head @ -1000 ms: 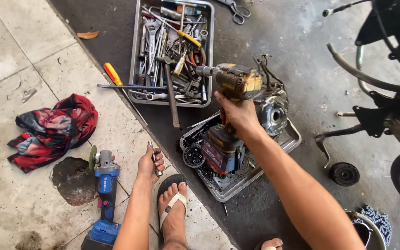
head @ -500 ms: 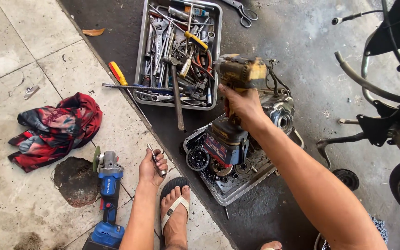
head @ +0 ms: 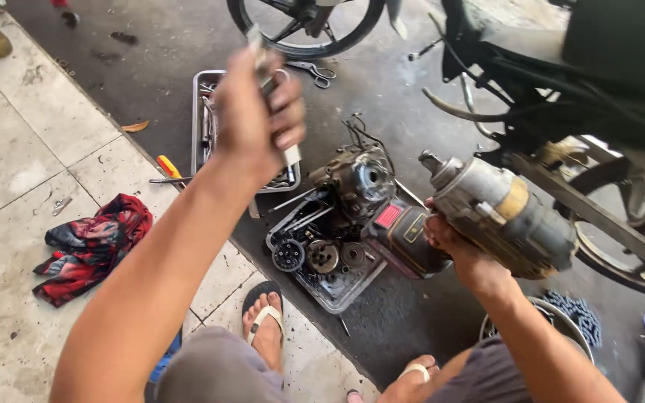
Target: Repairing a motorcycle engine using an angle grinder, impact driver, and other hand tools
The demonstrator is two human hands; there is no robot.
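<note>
The left hand (head: 259,112) is raised high, its grip closed around a slim, blurred metal tool bit (head: 257,46) whose tip pokes above the fingers, over the grey metal tray of hand tools (head: 204,119). The right hand (head: 460,250) wraps tightly around the handle of a worn yellow-and-grey cordless impact wrench (head: 502,213), nose pointing up-left, its dark battery with red label (head: 401,235) just above the opened grey engine (head: 337,224) on its shallow pan on the dark floor. The two hands are well apart. A red patterned rag (head: 91,246) lies left on pale tiles; a motorcycle frame (head: 561,97) crowds the right edge
</note>
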